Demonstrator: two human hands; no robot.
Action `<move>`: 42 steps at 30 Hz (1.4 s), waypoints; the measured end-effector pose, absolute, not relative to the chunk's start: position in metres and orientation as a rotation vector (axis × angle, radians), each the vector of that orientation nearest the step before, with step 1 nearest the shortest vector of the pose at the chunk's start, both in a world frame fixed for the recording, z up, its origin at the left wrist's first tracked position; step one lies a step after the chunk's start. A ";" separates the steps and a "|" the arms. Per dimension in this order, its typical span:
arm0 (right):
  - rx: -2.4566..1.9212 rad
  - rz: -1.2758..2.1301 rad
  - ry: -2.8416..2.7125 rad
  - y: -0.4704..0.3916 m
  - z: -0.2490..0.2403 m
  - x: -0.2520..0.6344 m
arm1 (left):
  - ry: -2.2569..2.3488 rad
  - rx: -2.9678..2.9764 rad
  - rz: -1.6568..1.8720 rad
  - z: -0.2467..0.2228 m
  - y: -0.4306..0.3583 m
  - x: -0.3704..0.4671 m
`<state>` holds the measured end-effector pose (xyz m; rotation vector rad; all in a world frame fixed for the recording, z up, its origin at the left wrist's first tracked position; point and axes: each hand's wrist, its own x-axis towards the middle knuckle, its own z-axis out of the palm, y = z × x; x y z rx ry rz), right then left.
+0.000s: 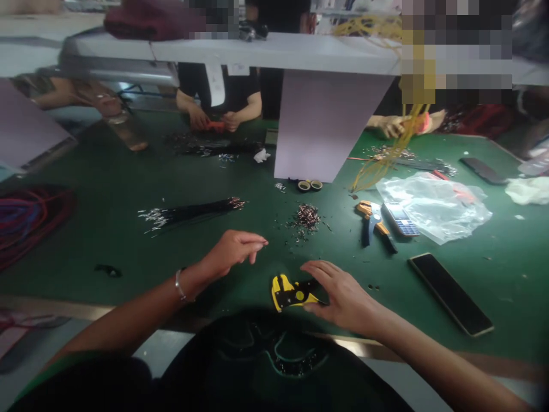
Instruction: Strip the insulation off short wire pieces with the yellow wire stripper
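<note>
My right hand (pixel 345 294) curves round the handles of a yellow and black wire stripper (pixel 295 293), its jaws pointing left, low over the table's near edge. To the left, my left hand (pixel 235 250) is closed in a pinch, thumb against fingertips. Whatever it pinches, if anything, is too small to make out. Beyond that hand lies a bundle of black wires (pixel 193 212), with pale tips at the left end and coppery tips at the right. A small heap of short brown and dark clippings (pixel 306 217) sits ahead of the stripper.
On the right are an orange and blue wire stripper (pixel 374 223), a keypad phone (pixel 401 219), a clear plastic bag (pixel 437 206) and a dark smartphone (pixel 450 294). Tape rolls (pixel 309 185) stand below a white panel (pixel 326 120). Coiled wires (pixel 30 223) lie left. Co-workers' hands (pixel 214 121) work opposite.
</note>
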<state>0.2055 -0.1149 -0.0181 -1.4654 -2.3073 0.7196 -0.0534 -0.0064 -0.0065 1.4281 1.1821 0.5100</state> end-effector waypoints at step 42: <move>-1.205 1.518 -1.233 -0.093 -0.041 0.186 | 0.987 1.085 0.568 0.010 0.004 -0.060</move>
